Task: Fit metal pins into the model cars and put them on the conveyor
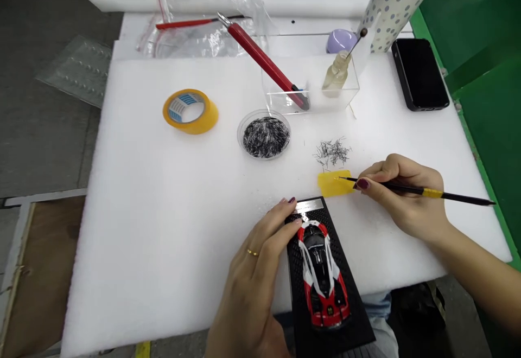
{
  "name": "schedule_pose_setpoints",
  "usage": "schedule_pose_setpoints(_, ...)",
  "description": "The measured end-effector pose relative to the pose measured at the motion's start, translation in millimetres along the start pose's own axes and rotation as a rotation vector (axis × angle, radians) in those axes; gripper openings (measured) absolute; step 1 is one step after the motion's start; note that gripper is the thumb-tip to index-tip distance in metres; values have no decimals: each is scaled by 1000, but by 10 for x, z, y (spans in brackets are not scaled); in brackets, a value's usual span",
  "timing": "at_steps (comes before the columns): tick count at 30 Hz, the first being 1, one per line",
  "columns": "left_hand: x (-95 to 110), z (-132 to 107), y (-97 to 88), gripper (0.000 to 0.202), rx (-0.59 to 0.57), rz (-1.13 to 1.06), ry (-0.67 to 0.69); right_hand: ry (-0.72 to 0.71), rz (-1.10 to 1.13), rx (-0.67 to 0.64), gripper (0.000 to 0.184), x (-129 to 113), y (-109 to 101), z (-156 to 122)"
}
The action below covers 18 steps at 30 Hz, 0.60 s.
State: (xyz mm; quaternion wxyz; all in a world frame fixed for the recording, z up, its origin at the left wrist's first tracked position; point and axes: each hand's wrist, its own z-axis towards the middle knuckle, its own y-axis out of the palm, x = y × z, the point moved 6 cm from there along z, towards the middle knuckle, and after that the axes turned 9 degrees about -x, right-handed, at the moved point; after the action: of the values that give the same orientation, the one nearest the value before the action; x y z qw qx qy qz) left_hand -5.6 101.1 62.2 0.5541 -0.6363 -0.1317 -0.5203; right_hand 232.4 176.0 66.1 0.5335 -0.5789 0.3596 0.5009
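Observation:
A red, white and black model car (323,274) sits on a black display base (350,328) at the near edge of the white foam pad (163,211). My left hand (254,276) rests on the base's left side, fingertips touching the car's end by a small silver plate (309,205). My right hand (402,195) pinches a thin black brush (448,194) like a pen. Its tip rests on a yellow patch (334,184). A small heap of tiny dark pins (332,152) lies just beyond the patch.
A round dish of dark pins (264,135), a yellow tape roll (190,110), a clear box (313,76) holding a red-handled tool (264,62) and a small bottle (336,73), a black phone (419,73), plastic bags (191,27) at the back.

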Motion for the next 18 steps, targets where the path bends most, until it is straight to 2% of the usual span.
schedule_pose_setpoints(2,0,8,-9,56,-8,9,-46,-3,-21,-9,19,-3,22,-1)
schedule_pose_setpoints(4,-9,6,-11,46,-18,8,-110,-9,-31,-7,18,-7,32,-3)
schedule_pose_setpoints(10,-10,-17,-9,47,-14,17,-169,1,-53,11,19,14,38,-7)
schedule_pose_setpoints(18,-1,-16,-17,48,-16,44,-160,4,-58,17,20,-1,43,-13)
